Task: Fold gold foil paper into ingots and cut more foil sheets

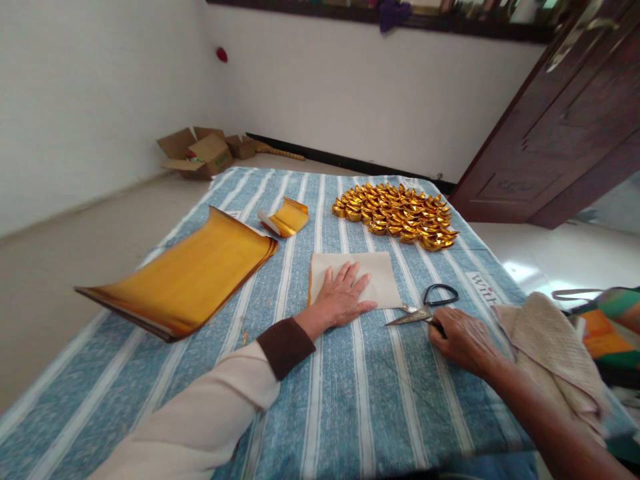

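While our left hand [345, 298] lay spread on pale paper [384, 277], our right hand [463, 340] grasped scissors [424, 313]; the paper seemed light, creasable, best held by its edges.

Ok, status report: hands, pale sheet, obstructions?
Left hand flat on pale sheet. Right hand gripping scissors, blades parted. Gold folded pieces beyond, apart from sheet.

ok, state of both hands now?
Left hand: open, palm down on the pale paper.
Right hand: closed, holding the scissors.
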A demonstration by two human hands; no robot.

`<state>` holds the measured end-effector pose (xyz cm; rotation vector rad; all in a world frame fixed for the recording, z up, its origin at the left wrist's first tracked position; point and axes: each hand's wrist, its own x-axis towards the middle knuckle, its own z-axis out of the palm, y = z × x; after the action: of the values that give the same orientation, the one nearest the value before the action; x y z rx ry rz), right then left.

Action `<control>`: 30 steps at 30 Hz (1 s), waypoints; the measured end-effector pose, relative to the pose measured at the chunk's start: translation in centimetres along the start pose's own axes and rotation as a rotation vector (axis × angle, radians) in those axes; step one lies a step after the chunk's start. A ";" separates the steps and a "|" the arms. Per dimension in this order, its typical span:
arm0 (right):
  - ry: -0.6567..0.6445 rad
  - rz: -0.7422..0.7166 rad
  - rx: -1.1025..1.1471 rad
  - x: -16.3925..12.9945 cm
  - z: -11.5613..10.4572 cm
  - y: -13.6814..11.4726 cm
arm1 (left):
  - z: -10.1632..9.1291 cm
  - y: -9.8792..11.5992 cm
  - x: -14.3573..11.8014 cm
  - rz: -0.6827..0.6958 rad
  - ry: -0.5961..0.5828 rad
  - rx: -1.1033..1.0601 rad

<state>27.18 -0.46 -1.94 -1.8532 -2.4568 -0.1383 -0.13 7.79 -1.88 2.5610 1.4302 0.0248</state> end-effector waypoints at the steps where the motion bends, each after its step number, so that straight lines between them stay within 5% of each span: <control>1: 0.015 -0.002 0.011 -0.1 0.1 0.0 | 0.0 0.0 0.0 0.001 -0.001 0.004; 14: 0.326 -0.229 0.076 0.6 1.0 -0.5 | 0.0 0.0 0.1 0.008 -0.015 0.003; 30: 0.360 -0.387 0.129 1.7 1.3 -0.5 | 0.2 -0.1 0.2 0.012 0.006 0.026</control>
<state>26.22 1.16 -3.11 -1.1644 -2.4599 -0.2943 -0.11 7.93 -2.16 2.5924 1.4268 0.0155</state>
